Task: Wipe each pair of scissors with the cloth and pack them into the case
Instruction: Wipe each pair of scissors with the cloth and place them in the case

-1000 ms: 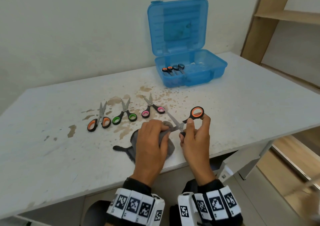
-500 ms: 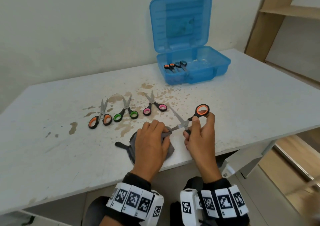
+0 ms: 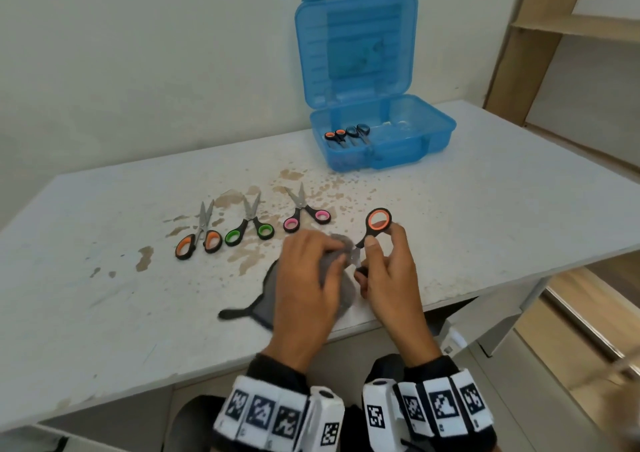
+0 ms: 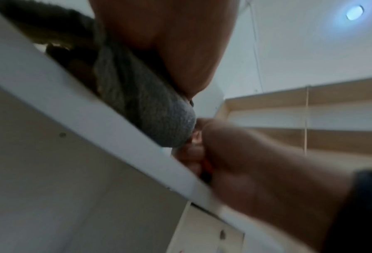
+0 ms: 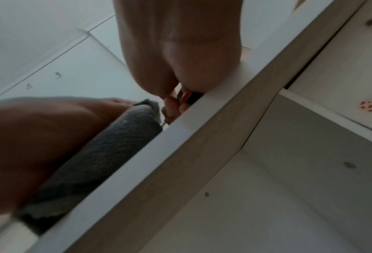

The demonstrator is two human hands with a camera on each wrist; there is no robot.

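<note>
Right now my right hand (image 3: 384, 271) pinches the scissors (image 3: 372, 231) by the orange-lined black handles, above the surface's (image 3: 502, 209) near edge, while my left hand (image 3: 308, 278) pinches the grey cloth (image 3: 341, 288) round the blades. Light, stiff, slick steel, I'd judge — best held by the handles — while the cloth is soft and limp.

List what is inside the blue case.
In the case, two pairs show: orange-handled scissors and blue-handled scissors, by its left wall. Their blades are blurred through the front wall; the rest looks bare.
</note>
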